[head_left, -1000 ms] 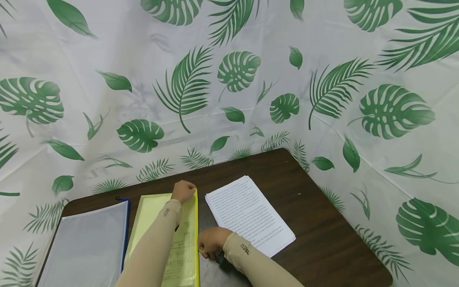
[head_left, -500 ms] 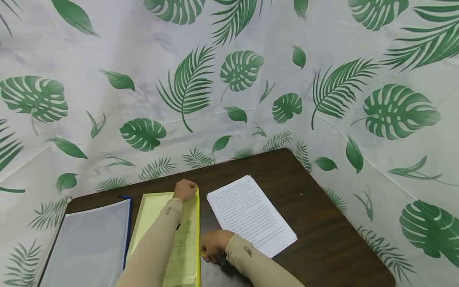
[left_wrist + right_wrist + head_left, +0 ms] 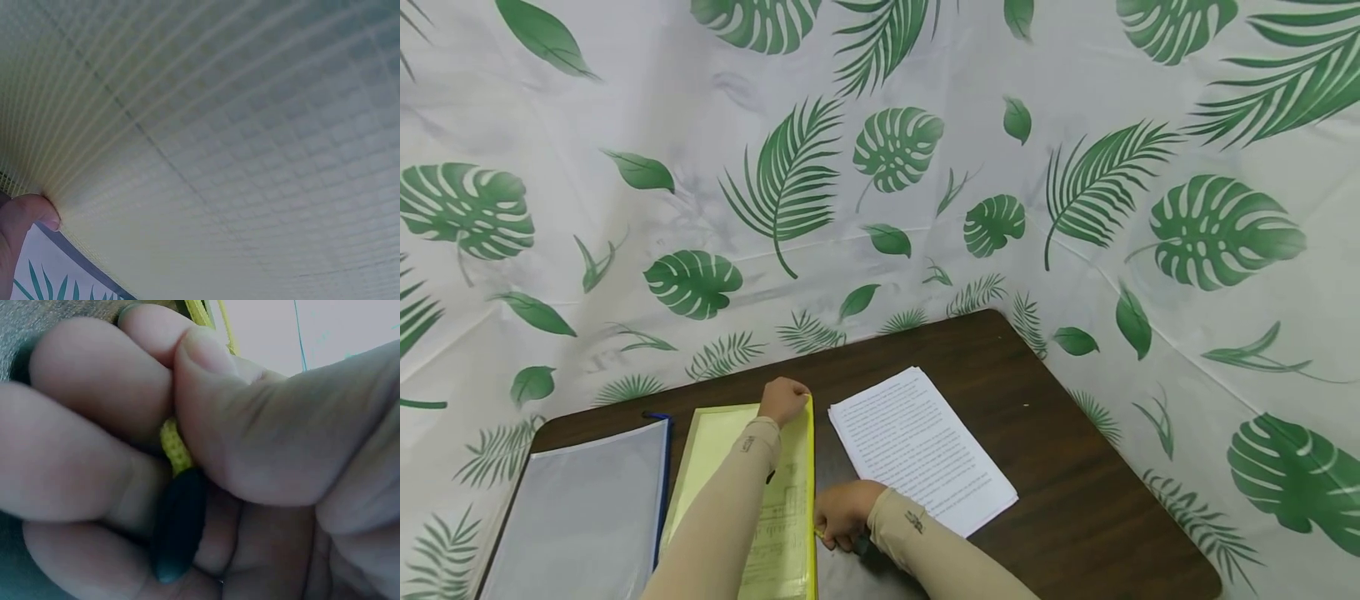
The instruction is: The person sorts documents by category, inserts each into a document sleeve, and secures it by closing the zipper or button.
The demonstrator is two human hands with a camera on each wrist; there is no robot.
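My work lies on a dark brown wooden table point(image 3: 1045, 467) with a rounded far corner. On it, from my left to my right, lie a grey mesh pouch with blue edging point(image 3: 580, 517), a yellow mesh zip pouch point(image 3: 718, 442), and a stack of printed white sheets point(image 3: 917, 450), set slightly askew.

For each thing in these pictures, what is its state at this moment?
yellow zip pouch: flat on table, paper inside
zipper pull: pinched by right hand
left hand: grips pouch's far corner
blue-edged pouch: lying flat, untouched
paper stack: lying beside yellow pouch
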